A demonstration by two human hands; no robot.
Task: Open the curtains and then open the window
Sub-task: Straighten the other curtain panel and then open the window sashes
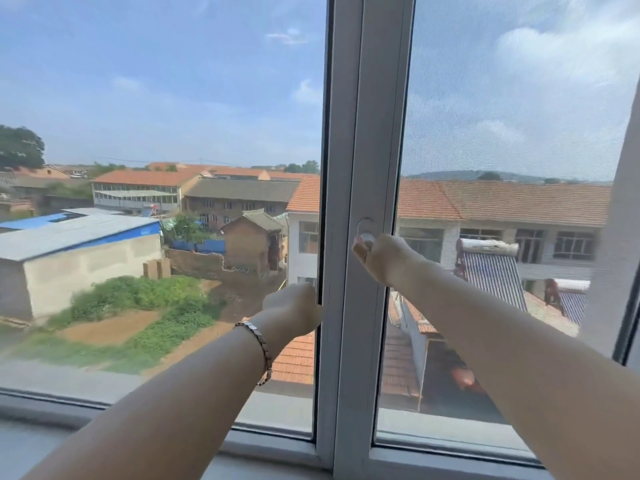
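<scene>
A white sliding window fills the view, its two upright frame bars (360, 133) meeting in the middle. A small white latch (366, 227) sits on the right bar at mid height. My right hand (384, 258) is closed around that latch, thumb on its left side. Lower down, my left hand (294, 308) presses its fingers against the left edge of the window frame; a metal bracelet (258, 341) circles that wrist. The right pane (512, 133) has an insect screen behind it. A strip of pale curtain (620, 237) hangs at the far right, pulled aside.
The white sill and lower frame (173, 420) run along the bottom. Outside lie orange-tiled roofs, a grey shed and green ground far below.
</scene>
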